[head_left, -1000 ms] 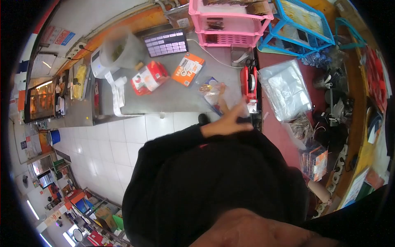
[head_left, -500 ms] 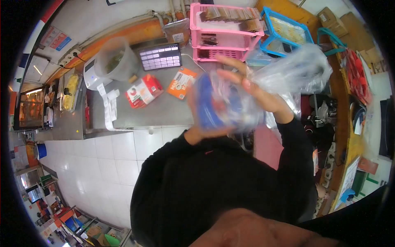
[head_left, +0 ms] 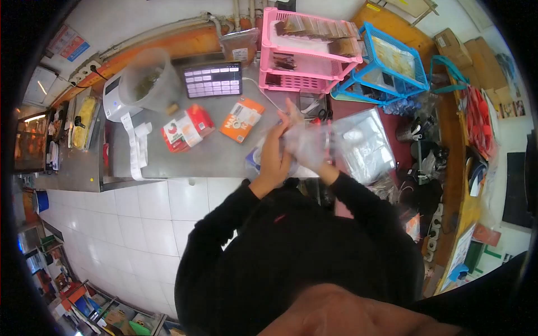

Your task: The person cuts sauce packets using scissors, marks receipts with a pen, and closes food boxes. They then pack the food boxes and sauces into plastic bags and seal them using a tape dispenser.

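My left hand [head_left: 273, 161] is raised over the front edge of the metal counter, its fingers stretched upward against my right hand. Clear, thin plastic covers much of my right hand [head_left: 307, 147], and motion blurs its fingers. Whether the plastic is a glove or a bag cannot be made out. Beside my left hand, a blue and white package [head_left: 255, 158] lies partly hidden. An orange and white packet [head_left: 242, 120] and a red and white package [head_left: 188, 129] lie on the counter to the left. Clear plastic bags [head_left: 367, 148] are stacked on the right.
A lit tablet [head_left: 213, 79] stands behind the packets. At the left are a cloudy tub [head_left: 150, 81], a white printer [head_left: 114, 101] and a curled paper strip [head_left: 134, 147]. Pink shelves [head_left: 300, 84] and a blue rack [head_left: 392, 73] stand at the back.
The blue package has left the space between my hands and is lower, near my left hand. My hands have come together, and the large clear plastic has moved down from the blue rack.
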Motion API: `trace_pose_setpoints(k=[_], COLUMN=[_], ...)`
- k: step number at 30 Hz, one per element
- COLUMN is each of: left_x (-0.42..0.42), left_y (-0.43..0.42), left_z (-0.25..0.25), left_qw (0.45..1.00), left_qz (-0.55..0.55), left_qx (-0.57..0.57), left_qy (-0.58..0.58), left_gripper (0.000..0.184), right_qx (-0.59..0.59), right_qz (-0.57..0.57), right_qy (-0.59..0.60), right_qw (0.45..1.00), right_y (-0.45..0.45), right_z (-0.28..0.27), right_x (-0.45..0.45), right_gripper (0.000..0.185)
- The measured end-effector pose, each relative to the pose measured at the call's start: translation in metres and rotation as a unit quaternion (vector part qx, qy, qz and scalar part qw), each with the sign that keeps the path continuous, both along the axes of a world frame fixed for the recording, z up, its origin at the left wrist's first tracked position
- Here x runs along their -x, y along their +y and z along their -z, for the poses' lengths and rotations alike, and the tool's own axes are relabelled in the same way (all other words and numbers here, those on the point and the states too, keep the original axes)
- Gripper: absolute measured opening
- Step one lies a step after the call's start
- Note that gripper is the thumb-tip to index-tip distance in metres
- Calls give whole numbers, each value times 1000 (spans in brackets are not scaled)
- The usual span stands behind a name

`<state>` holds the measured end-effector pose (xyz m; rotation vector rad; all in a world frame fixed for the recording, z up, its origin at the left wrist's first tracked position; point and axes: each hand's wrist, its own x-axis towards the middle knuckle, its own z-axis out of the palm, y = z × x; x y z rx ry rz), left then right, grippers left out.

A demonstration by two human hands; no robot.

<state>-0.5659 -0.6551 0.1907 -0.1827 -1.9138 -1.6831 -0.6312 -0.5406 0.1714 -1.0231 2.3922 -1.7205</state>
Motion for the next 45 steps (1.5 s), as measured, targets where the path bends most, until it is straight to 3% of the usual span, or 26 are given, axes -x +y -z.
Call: trace_pose_setpoints(k=[1, 3, 4, 7, 8, 10, 11, 13, 15, 18, 21, 25, 28, 31, 37, 40, 43, 45], left_x=[1, 0, 1, -2, -5, -12, -13, -14, -10, -2, 1, -2, -2, -2, -3, -3, -6, -6], left_y=[6, 7, 3, 3, 8, 20, 21, 23, 35, 46, 49, 49, 49, 49, 47, 44, 41, 38], left_z=[7, 36, 52, 84, 107, 162, 177, 200, 222, 226, 232, 235, 231, 232, 229, 230, 229, 225], left_qw=[999, 992, 993, 966, 964, 959, 962, 958, 952, 942, 933, 935, 932, 934, 928, 923, 940, 950], left_qz=[21, 36, 47, 80, 57, 11, -4, -38, -87, -130, -129, -118, -119, -119, -94, -76, -57, -42], left_qx=[-25, -49, 34, -25, -35, -54, 1, 109, 137, 157, 191, 190, 197, 201, 208, 226, 197, 174], left_qy=[-31, -115, -107, -246, -257, -278, -273, -261, -259, -267, -276, -274, -279, -270, -294, -302, -272, -256], left_gripper=[28, 29, 27, 21, 19, 17, 17, 18, 21, 24, 26, 28, 28, 26, 25, 26, 25, 29], right_qx=[128, 98, 82, -128, -101, -256, -330, -241, -437, -612, -609, -584, -506, -475, -393, -271, -250, -221], right_qz=[-25, 31, 58, -81, -195, -235, -254, -166, -28, -58, -150, -135, -149, -167, -87, -85, -39, 3], right_qy=[-127, -129, -132, -347, -180, -217, -232, -107, 34, -18, 18, 28, 6, 74, 127, 124, -21, -42], right_qw=[983, 986, 986, 926, 959, 912, 879, 950, 898, 788, 779, 800, 850, 861, 907, 951, 967, 974], right_y=[-3, -6, -4, 12, 5, 14, 23, 48, 55, 62, 65, 63, 76, 78, 86, 94, 97, 98], right_z=[13, 30, 39, 76, 58, 22, 17, 77, 74, 130, 160, 171, 184, 159, 108, 113, 108, 109], right_x=[2, 6, 8, 22, 34, 64, 83, 145, 192, 235, 240, 228, 235, 241, 221, 221, 212, 205], right_gripper=[54, 50, 49, 42, 37, 34, 32, 29, 25, 24, 24, 25, 26, 24, 19, 18, 15, 13])
